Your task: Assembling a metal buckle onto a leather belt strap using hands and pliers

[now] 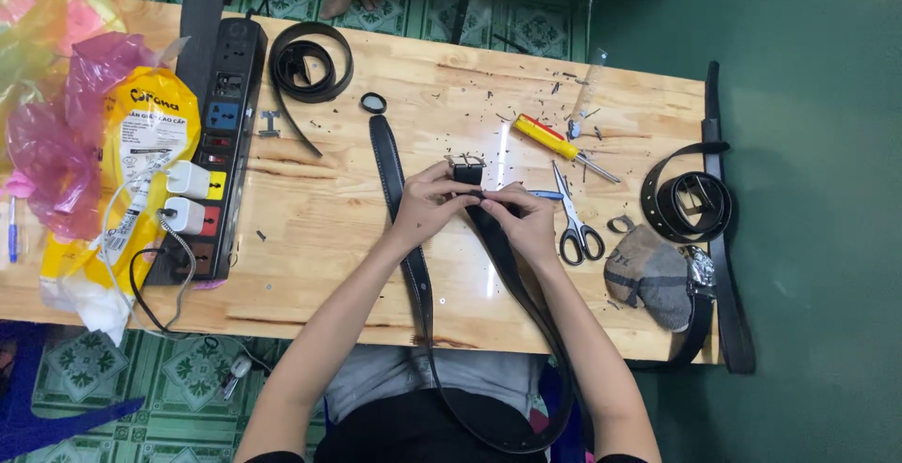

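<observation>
Over on the far left, crinkled pink and yellow plastic bags (89, 134) are slumping at the edge of the pale wooden table (329, 266), and just beside them a long black power strip (216, 144) is lying with two white plugs (188, 196) seated in it. Moving along, a coiled black leather belt (311, 62) is sitting near the far edge, with a small black ring (373, 102) just to its right. Now the middle: the left hand (427, 202) is curling in, fingers pinching the long black leather belt (413, 256) just below its silver metal buckle (466, 167). The right hand (526, 223) is meeting it, fingertips pressed onto the same strap, the two hands touching. That belt is looping off the near edge and down toward the person's lap. Further right, a yellow-and-red-handled screwdriver (556, 145) is lying at an angle, black-handled scissors (573, 219) are resting just beside the right hand, and a grey sock (653, 275) is lying near the corner. Far right, another rolled black belt (688, 202) is sitting by the table edge.
</observation>
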